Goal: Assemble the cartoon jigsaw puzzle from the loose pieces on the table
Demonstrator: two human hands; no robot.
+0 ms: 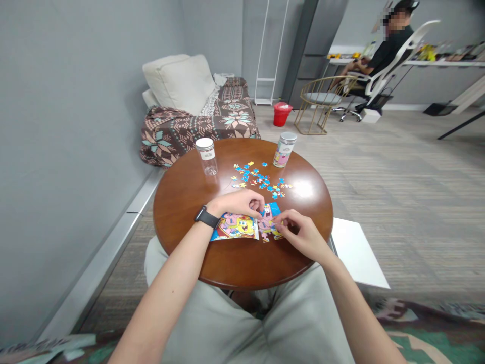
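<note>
A partly assembled jigsaw puzzle (266, 221) with pink and blue cartoon figures lies near the front of the round table. Beside it on the left is a printed picture card (238, 226) with a yellow character, partly covered by my left wrist. My left hand (245, 202) is curled at the puzzle's upper left edge; whatever its fingers hold is hidden. At the puzzle's right side, my right hand (299, 231) pinches its thumb and fingers together at a puzzle piece. Loose puzzle pieces (267, 186), mostly blue and yellow, are scattered beyond both hands.
On the wooden table (182, 202) stand a clear jar (209, 164) with a white-topped lid and a printed jar (283, 151). Past the table are a covered sofa (235, 114), a red bin (281, 115) and a wire chair (322, 98). A seated person (394, 48) is at the right.
</note>
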